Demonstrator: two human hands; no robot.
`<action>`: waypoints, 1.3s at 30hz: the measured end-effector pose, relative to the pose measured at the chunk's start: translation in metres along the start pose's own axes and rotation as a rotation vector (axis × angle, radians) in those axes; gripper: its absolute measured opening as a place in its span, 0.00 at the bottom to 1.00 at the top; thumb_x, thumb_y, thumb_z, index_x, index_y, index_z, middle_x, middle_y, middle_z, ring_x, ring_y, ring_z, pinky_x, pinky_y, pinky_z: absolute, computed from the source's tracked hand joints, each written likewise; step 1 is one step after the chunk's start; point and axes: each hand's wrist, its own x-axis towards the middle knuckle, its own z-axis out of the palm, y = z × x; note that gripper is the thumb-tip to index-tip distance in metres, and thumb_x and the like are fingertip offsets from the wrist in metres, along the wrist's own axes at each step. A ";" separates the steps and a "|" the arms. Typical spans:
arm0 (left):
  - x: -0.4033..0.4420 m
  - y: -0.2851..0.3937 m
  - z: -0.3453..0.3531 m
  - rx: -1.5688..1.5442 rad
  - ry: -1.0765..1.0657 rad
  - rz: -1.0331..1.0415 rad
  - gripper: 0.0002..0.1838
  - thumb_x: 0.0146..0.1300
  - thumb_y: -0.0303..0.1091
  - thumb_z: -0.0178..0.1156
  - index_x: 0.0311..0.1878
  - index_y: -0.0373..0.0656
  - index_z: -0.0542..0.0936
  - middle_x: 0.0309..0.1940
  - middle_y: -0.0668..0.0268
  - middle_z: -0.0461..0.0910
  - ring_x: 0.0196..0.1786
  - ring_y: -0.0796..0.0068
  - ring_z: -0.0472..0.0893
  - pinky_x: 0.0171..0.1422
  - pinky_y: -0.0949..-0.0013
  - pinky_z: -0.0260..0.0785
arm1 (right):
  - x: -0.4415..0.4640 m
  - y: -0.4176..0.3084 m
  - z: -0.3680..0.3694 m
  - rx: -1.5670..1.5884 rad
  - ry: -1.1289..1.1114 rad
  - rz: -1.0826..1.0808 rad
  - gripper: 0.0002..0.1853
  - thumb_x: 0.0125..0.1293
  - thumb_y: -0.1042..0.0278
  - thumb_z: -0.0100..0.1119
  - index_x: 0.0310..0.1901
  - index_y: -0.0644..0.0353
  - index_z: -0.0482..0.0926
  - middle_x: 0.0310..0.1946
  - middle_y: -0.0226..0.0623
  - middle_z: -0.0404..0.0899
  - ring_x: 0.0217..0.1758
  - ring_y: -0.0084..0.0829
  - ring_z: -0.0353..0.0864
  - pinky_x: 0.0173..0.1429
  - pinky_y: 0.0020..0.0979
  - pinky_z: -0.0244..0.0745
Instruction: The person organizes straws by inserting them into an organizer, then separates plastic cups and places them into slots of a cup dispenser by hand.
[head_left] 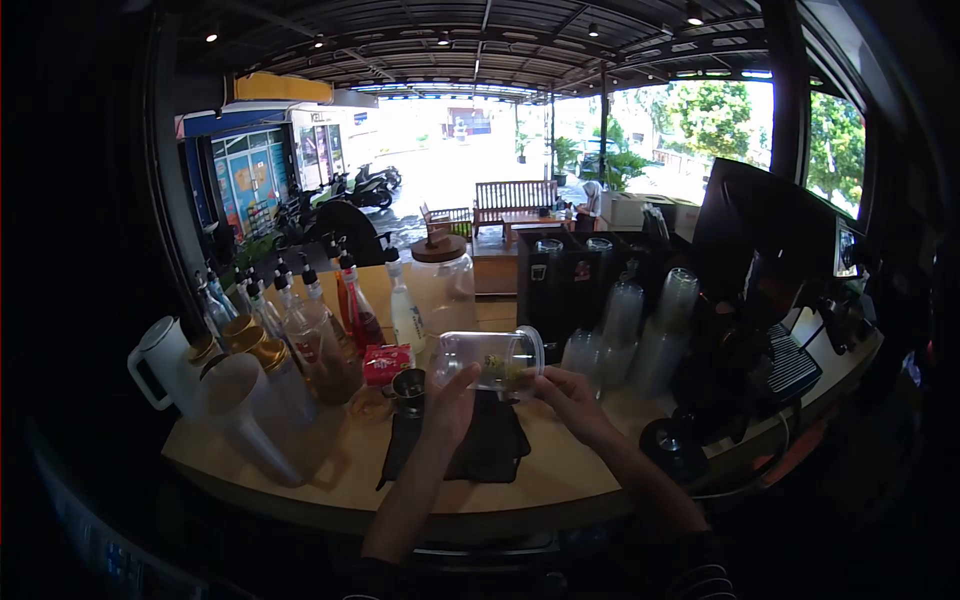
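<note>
A clear plastic cup (pixel 490 358) lies sideways in the air between my two hands, its rim toward the right and a small printed mark on its side. My left hand (pixel 452 402) is closed round the base end, with the thumb across the front. At the rim, my right hand (pixel 572 397) pinches the cup's lower edge. Beneath the cup a dark folded cloth (pixel 455 450) lies on the wooden counter (pixel 340 480). Close to my left hand stand a small metal cup (pixel 408 390) and a red packet (pixel 388 362).
Several pump bottles (pixel 357 305), a white jug (pixel 165 365) and a tall clear pitcher (pixel 250 415) crowd the left side. Behind the cup is a big jar (pixel 443 285) with a wooden lid. Stacked clear cups (pixel 668 325) and a black cup organizer (pixel 560 275) stand right.
</note>
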 end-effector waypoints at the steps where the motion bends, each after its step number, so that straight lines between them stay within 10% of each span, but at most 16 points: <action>1: 0.005 -0.004 0.006 -0.029 -0.017 -0.004 0.28 0.53 0.22 0.63 0.56 0.42 0.63 0.49 0.64 0.69 0.54 0.72 0.71 0.64 0.65 0.61 | -0.001 -0.008 -0.005 -0.008 0.010 -0.005 0.15 0.68 0.65 0.50 0.50 0.66 0.73 0.40 0.36 0.79 0.44 0.24 0.78 0.51 0.27 0.73; 8: 0.063 -0.042 0.082 0.613 -0.161 0.433 0.37 0.41 0.28 0.73 0.56 0.39 0.65 0.49 0.61 0.69 0.55 0.68 0.70 0.61 0.63 0.64 | 0.012 -0.095 -0.065 -0.794 0.234 -0.392 0.30 0.50 0.64 0.68 0.54 0.59 0.66 0.48 0.42 0.65 0.47 0.36 0.75 0.44 0.37 0.74; 18: 0.162 -0.098 0.169 1.180 -0.281 0.742 0.45 0.40 0.39 0.73 0.61 0.40 0.61 0.58 0.56 0.66 0.60 0.59 0.68 0.63 0.60 0.61 | 0.102 -0.122 -0.181 -1.273 0.340 -0.440 0.36 0.48 0.53 0.65 0.59 0.52 0.64 0.50 0.45 0.68 0.48 0.48 0.76 0.44 0.43 0.75; 28: 0.210 -0.166 0.086 1.859 -0.480 0.236 0.39 0.58 0.52 0.56 0.65 0.35 0.58 0.67 0.50 0.55 0.70 0.53 0.55 0.71 0.44 0.41 | 0.197 -0.100 -0.293 -1.490 0.317 0.144 0.40 0.47 0.41 0.63 0.59 0.55 0.64 0.52 0.50 0.72 0.53 0.50 0.74 0.52 0.45 0.73; 39: 0.203 -0.162 0.086 1.878 -0.487 0.273 0.40 0.56 0.56 0.56 0.64 0.38 0.59 0.68 0.52 0.55 0.71 0.56 0.53 0.70 0.39 0.39 | 0.243 -0.065 -0.340 -1.335 0.115 0.331 0.34 0.37 0.45 0.68 0.48 0.55 0.77 0.53 0.44 0.74 0.58 0.41 0.72 0.60 0.38 0.68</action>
